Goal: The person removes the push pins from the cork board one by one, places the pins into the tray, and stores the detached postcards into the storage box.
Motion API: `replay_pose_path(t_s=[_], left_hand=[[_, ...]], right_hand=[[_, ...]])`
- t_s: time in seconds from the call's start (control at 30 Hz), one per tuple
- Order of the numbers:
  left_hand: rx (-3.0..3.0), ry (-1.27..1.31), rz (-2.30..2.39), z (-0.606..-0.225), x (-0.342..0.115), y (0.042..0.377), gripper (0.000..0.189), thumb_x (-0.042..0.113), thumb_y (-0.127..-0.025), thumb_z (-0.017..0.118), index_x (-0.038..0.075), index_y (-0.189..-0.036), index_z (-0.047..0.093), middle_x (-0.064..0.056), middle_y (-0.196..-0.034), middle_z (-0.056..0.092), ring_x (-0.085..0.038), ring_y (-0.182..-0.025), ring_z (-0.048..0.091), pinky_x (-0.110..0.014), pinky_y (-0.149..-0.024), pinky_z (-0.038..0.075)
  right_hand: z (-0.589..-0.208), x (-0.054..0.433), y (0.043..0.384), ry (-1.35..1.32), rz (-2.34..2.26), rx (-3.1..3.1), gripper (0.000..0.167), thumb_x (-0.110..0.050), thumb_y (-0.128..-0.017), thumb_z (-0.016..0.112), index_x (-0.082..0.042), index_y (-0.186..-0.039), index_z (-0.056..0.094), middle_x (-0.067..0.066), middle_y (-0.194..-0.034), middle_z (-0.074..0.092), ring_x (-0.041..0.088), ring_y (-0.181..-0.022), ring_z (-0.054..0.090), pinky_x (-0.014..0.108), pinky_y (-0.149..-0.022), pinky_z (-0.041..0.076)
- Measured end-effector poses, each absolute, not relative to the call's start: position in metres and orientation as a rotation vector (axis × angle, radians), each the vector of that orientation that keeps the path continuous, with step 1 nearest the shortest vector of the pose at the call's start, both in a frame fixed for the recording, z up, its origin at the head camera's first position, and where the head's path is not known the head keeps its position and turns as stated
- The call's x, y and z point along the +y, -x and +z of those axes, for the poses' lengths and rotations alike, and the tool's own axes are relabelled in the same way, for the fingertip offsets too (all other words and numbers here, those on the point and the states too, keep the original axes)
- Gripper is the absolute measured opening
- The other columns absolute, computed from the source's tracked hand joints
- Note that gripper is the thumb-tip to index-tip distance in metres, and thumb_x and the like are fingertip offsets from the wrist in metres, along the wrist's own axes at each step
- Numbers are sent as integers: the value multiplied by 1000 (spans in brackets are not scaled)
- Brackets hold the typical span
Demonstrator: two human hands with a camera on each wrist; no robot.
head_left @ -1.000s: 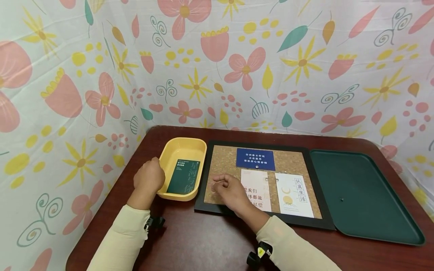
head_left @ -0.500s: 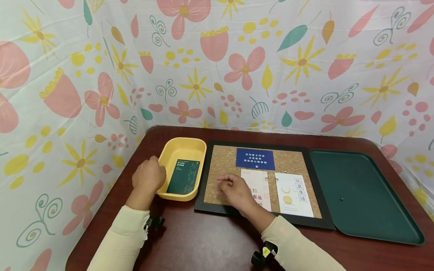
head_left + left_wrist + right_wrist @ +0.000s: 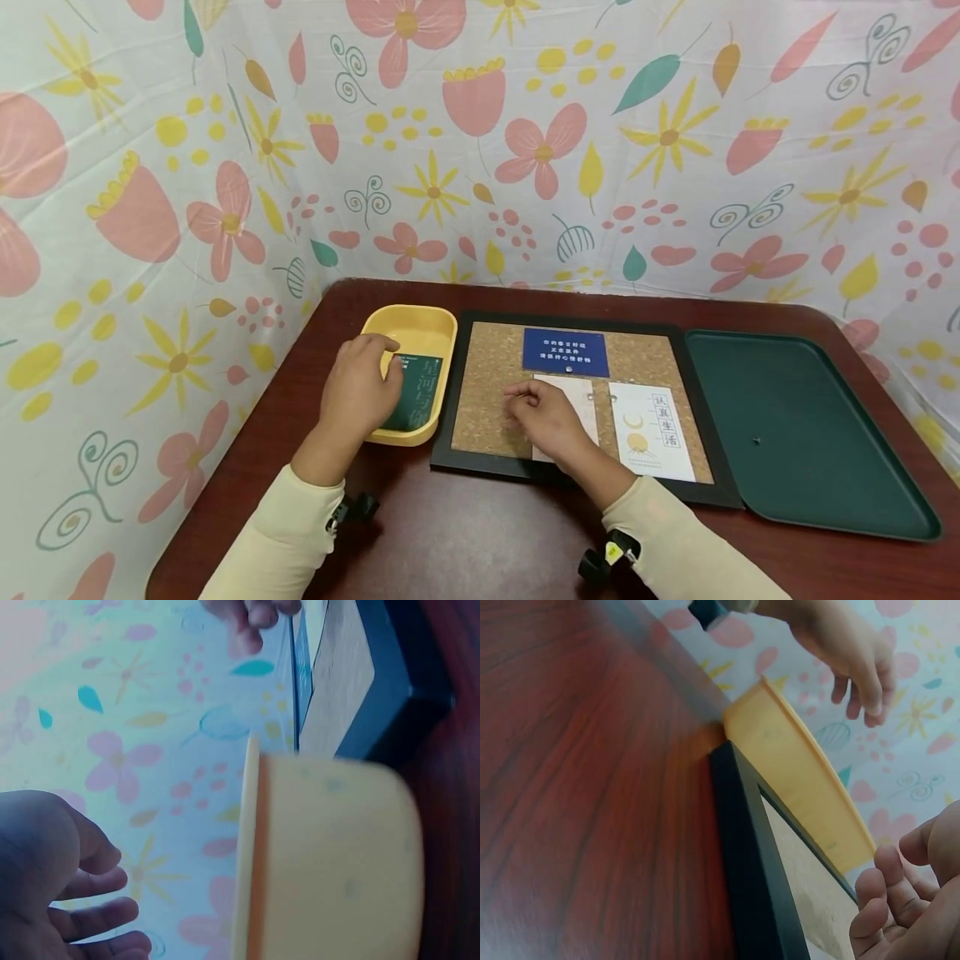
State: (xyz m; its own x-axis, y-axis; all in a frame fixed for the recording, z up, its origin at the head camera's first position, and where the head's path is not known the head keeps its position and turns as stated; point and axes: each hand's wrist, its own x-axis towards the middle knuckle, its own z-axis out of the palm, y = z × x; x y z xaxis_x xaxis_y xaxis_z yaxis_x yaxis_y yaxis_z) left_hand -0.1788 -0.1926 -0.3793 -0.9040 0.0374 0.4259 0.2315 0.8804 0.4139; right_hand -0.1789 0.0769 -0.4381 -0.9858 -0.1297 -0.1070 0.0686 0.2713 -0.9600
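Note:
My left hand (image 3: 363, 383) hovers over the near left side of a yellow plastic bin (image 3: 416, 329), fingers loosely bent around nothing. Inside the bin lies a dark green card (image 3: 422, 398) with pale lettering, partly covered by that hand. My right hand (image 3: 551, 423) is above the left half of a black-framed cork board (image 3: 486, 375). Its fingers are loosely curled, thumb near the index finger, and nothing shows between them in the right wrist view. A blue card (image 3: 565, 350), a pale pink card (image 3: 581, 393) and a white card (image 3: 648, 437) are on the cork; the right hand hides part of the pink one.
A dark green tray (image 3: 795, 408) adjoins the board's right side, with a small pin-like piece (image 3: 756, 440) on it. Small clear pins show at the cards' edges. Dark red-brown table (image 3: 450, 533) lies in front; a flowered curtain (image 3: 480, 167) stands behind and at left.
My left hand has moved rightward over the bin from its left rim, and its fingers have loosened. My right hand has drifted right across the board, covering more of the pink card.

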Motion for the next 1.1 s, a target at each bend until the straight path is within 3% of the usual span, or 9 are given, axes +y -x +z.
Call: replay_pose_path(t_s=[0.17, 0.27, 0.47, 0.77, 1.1], left_hand=[[-2576, 345, -725, -383, -177, 173, 16, 11, -95, 70, 3, -109, 72, -14, -116, 67, -35, -111, 59, -51, -92, 51], [-2533, 449, -745, -385, -167, 169, 15, 8, -94, 71, 4, -108, 72, -11, -114, 68, -33, -108, 61, -48, -90, 51], [-2481, 667, -720, -390, -149, 161, 17, 7, -94, 70, 7, -111, 70, -8, -114, 67, -29, -107, 62, -45, -91, 52], [-2561, 905, -660, -402, -128, 151, 23, 14, -98, 66, 10, -120, 66, -4, -122, 66, -24, -117, 60, -40, -99, 50], [-2609, 1054, -539, -413, -109, 147, 20, 20, -97, 68, 13, -115, 69, -1, -118, 67, -20, -114, 61, -37, -101, 48]], right_hand=[[-436, 88, 181, 72, -1752, 2402, 28, -8, -96, 58, 1, -121, 69, 12, -94, 73, 25, -82, 68, 27, -53, 45], [-436, 94, 182, 106, -1718, 2441, 28, -9, -96, 58, 2, -119, 69, 13, -91, 72, 24, -79, 66, 28, -62, 49], [-436, 108, 181, 114, -1639, 2506, 27, -9, -96, 59, 1, -118, 69, 12, -89, 72, 22, -73, 65, 28, -55, 44], [-434, 128, 181, 169, -1500, 2616, 24, -13, -97, 61, -1, -117, 69, 5, -85, 71, 17, -71, 60, 30, -60, 46], [-436, 146, 179, 223, -1423, 2662, 24, -11, -98, 61, 1, -117, 68, 6, -85, 70, 18, -69, 58, 32, -59, 44]])
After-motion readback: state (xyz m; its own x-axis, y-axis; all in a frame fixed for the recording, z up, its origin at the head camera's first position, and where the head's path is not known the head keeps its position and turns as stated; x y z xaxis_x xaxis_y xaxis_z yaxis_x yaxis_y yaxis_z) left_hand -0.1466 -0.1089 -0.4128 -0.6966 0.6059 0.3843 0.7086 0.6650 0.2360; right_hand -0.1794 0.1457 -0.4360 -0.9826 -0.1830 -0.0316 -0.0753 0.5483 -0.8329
